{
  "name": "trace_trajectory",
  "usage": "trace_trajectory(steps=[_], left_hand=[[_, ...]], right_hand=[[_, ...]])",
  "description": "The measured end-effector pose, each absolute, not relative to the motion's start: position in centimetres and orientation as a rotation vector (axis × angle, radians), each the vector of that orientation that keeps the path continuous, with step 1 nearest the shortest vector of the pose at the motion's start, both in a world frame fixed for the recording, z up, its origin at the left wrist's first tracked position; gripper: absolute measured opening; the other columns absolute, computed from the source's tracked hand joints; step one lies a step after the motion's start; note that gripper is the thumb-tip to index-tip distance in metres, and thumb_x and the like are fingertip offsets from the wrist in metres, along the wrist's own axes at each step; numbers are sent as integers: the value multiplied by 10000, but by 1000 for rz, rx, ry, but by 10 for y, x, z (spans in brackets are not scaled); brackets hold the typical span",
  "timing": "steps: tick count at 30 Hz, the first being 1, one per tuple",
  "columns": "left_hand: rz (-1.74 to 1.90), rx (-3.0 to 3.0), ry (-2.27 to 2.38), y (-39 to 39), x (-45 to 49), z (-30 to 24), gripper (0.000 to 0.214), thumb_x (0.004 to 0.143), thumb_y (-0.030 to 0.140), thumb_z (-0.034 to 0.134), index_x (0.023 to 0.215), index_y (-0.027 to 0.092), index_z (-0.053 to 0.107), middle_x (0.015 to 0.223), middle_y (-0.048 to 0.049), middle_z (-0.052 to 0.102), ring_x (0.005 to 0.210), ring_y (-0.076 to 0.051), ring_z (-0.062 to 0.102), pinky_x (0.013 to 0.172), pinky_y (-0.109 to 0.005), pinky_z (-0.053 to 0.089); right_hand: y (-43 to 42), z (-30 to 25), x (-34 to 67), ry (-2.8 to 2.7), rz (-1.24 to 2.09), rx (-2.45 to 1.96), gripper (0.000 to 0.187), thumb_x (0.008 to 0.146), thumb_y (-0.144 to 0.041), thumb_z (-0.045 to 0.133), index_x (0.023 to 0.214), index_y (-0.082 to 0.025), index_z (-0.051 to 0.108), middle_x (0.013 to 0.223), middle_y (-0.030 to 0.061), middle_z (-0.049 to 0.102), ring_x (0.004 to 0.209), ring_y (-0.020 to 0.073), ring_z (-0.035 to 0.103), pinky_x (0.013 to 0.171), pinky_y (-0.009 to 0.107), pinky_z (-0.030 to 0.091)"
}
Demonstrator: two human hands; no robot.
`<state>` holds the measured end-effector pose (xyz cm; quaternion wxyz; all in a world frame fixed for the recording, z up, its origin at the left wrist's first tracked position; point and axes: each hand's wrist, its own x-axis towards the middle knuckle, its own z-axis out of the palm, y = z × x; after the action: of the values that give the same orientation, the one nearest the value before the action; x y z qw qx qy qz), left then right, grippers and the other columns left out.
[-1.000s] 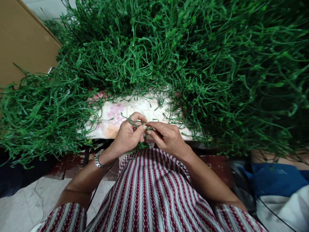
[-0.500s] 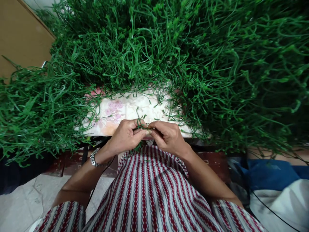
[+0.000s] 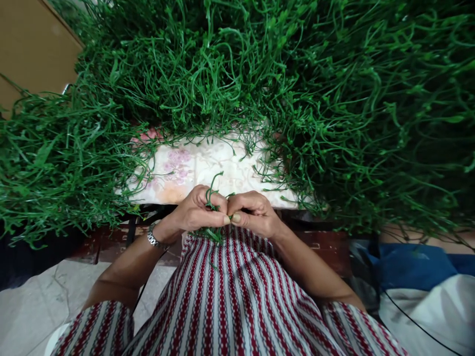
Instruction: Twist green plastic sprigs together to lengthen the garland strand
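My left hand (image 3: 196, 213) and my right hand (image 3: 254, 212) are pressed together thumb to thumb at the near edge of a floral cloth (image 3: 193, 170). Both are closed on a small bunch of green plastic stems (image 3: 212, 190) that sticks up between the fingers and hangs below them over my striped garment (image 3: 230, 296). A metal watch (image 3: 153, 238) is on my left wrist. A huge heap of the same green stems (image 3: 297, 89) rings the cloth on three sides.
A brown cardboard box (image 3: 33, 49) stands at the far left behind the stems. Blue and white fabric (image 3: 419, 282) lies at the lower right with a thin black cable across it. Pale stone floor (image 3: 33, 306) shows at the lower left.
My hands have drawn closer together and curled into tighter fists around the stems, moving slightly toward my body. The view has shifted a little.
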<state>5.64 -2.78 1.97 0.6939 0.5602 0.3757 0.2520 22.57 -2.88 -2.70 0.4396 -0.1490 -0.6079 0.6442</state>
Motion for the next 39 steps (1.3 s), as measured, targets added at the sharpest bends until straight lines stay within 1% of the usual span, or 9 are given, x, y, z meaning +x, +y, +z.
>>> trace_trajectory(steps=[5,9,12,15,17,23,29,34,39], left_hand=[[716,1036,832,-27,55,19,257,616,283,657,453,144,515,435,28,394,417,-65,303,442,-241,217],[740,1039,936,-24,49,18,237,666,300,661,528,131,569,483,14,443,452,-66,340,439,-218,214],[729,1021,950,-22,50,17,265,671,327,678,540,120,577,491,7,466,452,-61,357,427,-203,224],[777,896,900,-22,55,14,263,678,318,689,558,117,568,482,28,450,404,-29,295,404,-185,218],[823,817,871,-23,59,11,241,690,314,686,595,120,580,465,47,425,373,-14,253,386,-175,219],[962,765,949,-21,67,7,242,674,318,712,607,133,572,385,77,363,331,-27,290,348,-163,297],[1129,825,1003,-22,75,6,210,710,299,689,619,140,585,389,70,409,325,-37,364,341,-152,338],[1177,835,942,-23,76,4,179,720,259,678,609,141,601,402,59,421,340,-42,384,349,-154,343],[1230,723,829,-30,79,7,202,696,240,679,559,143,566,414,64,378,328,-33,329,333,-154,317]], right_hand=[[-30,-37,224,-1289,1650,-390,282,846,-413,537,733,-157,498,620,-25,455,537,74,417,526,212,351],[-22,-26,234,-1514,1228,-641,190,891,-325,485,813,-163,545,684,0,476,596,94,441,573,231,367],[-18,-15,235,-1712,885,-781,214,905,-318,455,787,-165,547,705,22,479,683,130,466,646,276,383],[-19,-11,227,-1782,773,-767,266,923,-356,404,771,-167,514,789,57,490,831,171,494,703,309,402],[-21,-12,222,-1780,807,-759,267,935,-358,370,787,-172,491,840,71,513,868,174,506,715,314,413],[-29,-20,215,-1641,984,-970,181,942,-288,366,856,-180,483,643,-24,454,546,82,437,538,217,378],[-29,-25,211,-1606,1050,-955,183,894,-354,464,926,-180,509,756,9,536,647,102,522,585,223,426],[-28,-26,211,-1588,1068,-921,98,872,-259,506,832,-174,535,707,1,533,638,102,522,609,230,426],[-24,-20,215,-1607,1305,-610,185,876,-293,501,753,-161,544,654,0,534,600,96,514,587,224,411]])
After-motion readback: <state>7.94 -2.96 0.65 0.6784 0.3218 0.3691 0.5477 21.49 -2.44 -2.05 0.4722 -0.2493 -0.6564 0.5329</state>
